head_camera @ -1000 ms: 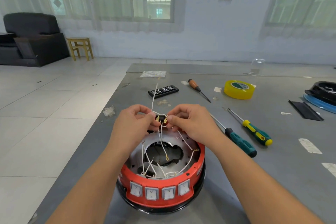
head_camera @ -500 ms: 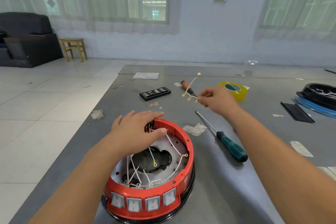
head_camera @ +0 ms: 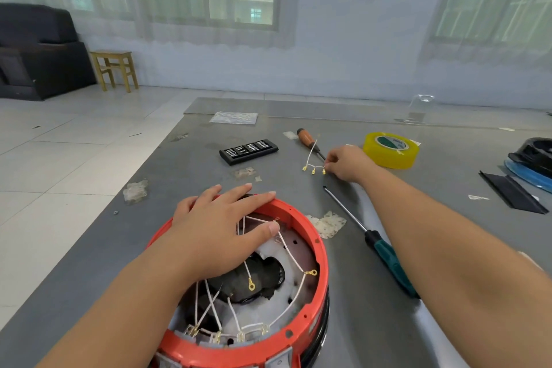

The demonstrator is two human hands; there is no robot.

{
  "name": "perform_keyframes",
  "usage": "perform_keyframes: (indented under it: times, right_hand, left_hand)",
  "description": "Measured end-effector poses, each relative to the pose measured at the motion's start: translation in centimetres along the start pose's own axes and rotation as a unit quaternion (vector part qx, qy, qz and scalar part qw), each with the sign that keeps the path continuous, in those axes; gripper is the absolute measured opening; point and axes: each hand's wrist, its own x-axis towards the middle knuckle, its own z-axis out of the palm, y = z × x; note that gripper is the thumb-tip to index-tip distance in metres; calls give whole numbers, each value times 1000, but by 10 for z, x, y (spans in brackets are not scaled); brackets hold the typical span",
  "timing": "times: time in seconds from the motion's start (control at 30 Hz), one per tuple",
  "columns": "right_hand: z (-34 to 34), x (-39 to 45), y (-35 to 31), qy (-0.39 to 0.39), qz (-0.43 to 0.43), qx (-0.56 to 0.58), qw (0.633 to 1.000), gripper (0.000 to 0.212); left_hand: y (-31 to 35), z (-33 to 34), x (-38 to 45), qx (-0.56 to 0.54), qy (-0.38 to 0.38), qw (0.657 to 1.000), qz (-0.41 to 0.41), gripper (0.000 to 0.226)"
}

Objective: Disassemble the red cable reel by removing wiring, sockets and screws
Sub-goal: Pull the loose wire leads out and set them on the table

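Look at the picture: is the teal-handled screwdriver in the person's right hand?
No. The teal-handled screwdriver lies on the table beside the forearm, while the right hand pinches a loose white wire harness.

One camera sat on my head, facing forward and down across the grey table (head_camera: 185, 248). The red cable reel (head_camera: 321, 254) lay close at 6 o'clock; the windowed wall stood far off at 12 o'clock.

The red cable reel (head_camera: 301, 302) sat open-side up on the grey bench (head_camera: 418, 224), a black base under its ring. White wires (head_camera: 294, 260) with brass terminals crossed its hollow, and pale switches lined the near wall. A loose white wire bundle (head_camera: 313, 163) with three brass ends lay farther back.
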Motion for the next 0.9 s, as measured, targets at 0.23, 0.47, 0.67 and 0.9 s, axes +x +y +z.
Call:
perform_keyframes:
  times: [0.23,0.47,0.67,0.9]
  right_hand:
    - [-3,28,19,25,27,-42,998,22]
    - [-7,29,29,13,25,-36,999,17]
    - [-9,17,22,24,-26,-7,999,8]
    - [2,9,21,25,12,-69,997,19]
  left_hand:
    - [0,1,-4,-3,10,1000,-1,70]
    - [2,0,-5,-2,7,1000,-3,73]
    - [2,1,-3,-2,5,1000,-3,71]
    - [1,1,-2,2,8,1000,-3,63]
